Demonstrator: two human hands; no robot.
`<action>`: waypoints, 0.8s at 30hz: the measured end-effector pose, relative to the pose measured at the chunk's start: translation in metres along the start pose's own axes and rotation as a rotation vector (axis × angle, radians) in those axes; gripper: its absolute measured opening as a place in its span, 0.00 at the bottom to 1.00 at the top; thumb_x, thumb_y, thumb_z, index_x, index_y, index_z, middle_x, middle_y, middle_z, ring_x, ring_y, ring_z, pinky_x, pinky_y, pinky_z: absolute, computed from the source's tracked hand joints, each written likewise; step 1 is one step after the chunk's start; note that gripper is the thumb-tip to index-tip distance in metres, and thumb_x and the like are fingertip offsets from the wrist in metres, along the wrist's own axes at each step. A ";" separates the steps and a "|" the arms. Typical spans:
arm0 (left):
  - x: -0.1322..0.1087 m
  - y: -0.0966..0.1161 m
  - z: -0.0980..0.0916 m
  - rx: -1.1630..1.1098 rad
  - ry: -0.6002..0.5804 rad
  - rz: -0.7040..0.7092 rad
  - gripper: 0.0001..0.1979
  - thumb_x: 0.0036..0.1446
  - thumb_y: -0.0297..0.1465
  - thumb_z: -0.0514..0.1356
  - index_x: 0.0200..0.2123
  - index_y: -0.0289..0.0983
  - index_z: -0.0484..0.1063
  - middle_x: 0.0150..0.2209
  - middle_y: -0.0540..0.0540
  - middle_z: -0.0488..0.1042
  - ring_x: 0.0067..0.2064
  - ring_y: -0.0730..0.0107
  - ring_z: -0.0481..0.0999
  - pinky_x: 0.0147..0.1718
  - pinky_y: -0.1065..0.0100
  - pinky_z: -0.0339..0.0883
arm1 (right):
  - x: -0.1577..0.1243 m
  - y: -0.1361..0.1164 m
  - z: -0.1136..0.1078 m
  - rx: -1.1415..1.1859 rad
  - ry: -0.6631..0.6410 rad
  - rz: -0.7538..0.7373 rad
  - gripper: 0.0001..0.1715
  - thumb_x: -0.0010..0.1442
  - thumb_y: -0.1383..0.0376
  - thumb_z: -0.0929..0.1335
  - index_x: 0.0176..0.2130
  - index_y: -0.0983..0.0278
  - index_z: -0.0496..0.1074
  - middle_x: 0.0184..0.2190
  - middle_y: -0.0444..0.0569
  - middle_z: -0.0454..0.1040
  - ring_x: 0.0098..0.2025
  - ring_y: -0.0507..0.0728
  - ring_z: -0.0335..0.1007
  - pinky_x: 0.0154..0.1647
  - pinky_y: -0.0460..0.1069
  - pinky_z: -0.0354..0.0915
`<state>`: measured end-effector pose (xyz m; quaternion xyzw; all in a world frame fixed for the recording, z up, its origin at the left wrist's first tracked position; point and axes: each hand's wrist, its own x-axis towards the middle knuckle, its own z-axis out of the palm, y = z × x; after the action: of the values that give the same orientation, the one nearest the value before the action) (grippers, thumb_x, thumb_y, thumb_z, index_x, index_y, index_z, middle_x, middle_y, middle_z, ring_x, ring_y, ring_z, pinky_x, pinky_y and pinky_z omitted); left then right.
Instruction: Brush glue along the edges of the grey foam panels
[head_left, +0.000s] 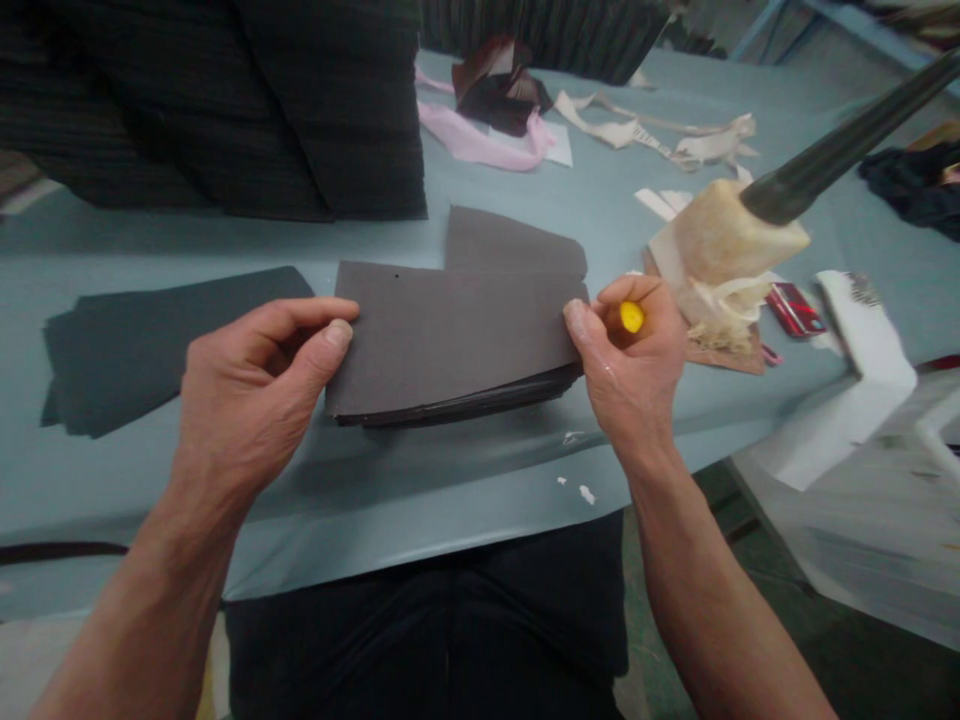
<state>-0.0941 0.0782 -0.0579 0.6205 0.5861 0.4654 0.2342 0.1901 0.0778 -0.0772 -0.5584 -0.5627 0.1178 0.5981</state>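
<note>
A dark grey-brown sheet [457, 320] lies on top of a stack of like sheets [465, 405] in front of me. My left hand [262, 370] pinches its left edge between thumb and forefinger. At the right edge, my right hand [634, 350] holds the sheet between thumb and fingertips. A yellow round-ended object [631, 317] is tucked in that same hand; its length is hidden by the fingers. Another sheet with a rounded corner [517, 245] shows behind the stack. Left of my left hand, several dark sheets [172, 340] lie fanned out.
Tall piles of dark sheets [360, 120] stand at the back left. Pink and cream strips [487, 145] lie behind. At the right are a whitish block [727, 235] with a dark rod [840, 150], a red packet [795, 310] and a folded white strip [862, 370]. The teal tabletop [450, 530] ends near me.
</note>
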 end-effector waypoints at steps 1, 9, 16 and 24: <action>0.000 0.000 0.000 -0.003 0.001 -0.002 0.13 0.59 0.41 0.68 0.43 0.45 0.88 0.37 0.51 0.87 0.35 0.71 0.81 0.31 0.73 0.70 | 0.000 0.001 0.000 0.002 0.001 -0.002 0.11 0.61 0.64 0.74 0.37 0.58 0.66 0.30 0.37 0.65 0.29 0.50 0.59 0.33 0.51 0.58; 0.000 -0.002 0.002 -0.014 0.003 -0.001 0.11 0.59 0.40 0.68 0.43 0.46 0.88 0.38 0.51 0.88 0.36 0.71 0.82 0.33 0.73 0.70 | -0.001 0.001 0.000 -0.002 0.005 -0.010 0.11 0.61 0.64 0.74 0.37 0.58 0.67 0.30 0.38 0.66 0.29 0.50 0.59 0.34 0.51 0.58; 0.000 -0.003 0.001 -0.018 0.000 -0.016 0.12 0.60 0.40 0.68 0.43 0.45 0.88 0.37 0.50 0.87 0.34 0.73 0.79 0.31 0.74 0.68 | -0.002 0.004 0.000 0.008 0.014 -0.009 0.11 0.61 0.64 0.74 0.37 0.57 0.67 0.30 0.38 0.66 0.29 0.51 0.59 0.34 0.52 0.58; -0.001 -0.004 0.000 -0.010 0.006 -0.021 0.12 0.59 0.40 0.68 0.44 0.46 0.88 0.36 0.51 0.87 0.34 0.73 0.78 0.30 0.73 0.67 | -0.002 0.007 0.002 0.001 0.032 -0.030 0.11 0.61 0.63 0.74 0.37 0.56 0.67 0.30 0.39 0.66 0.29 0.52 0.60 0.34 0.53 0.59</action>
<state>-0.0964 0.0782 -0.0613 0.6118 0.5910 0.4675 0.2405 0.1918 0.0800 -0.0843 -0.5513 -0.5615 0.1001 0.6090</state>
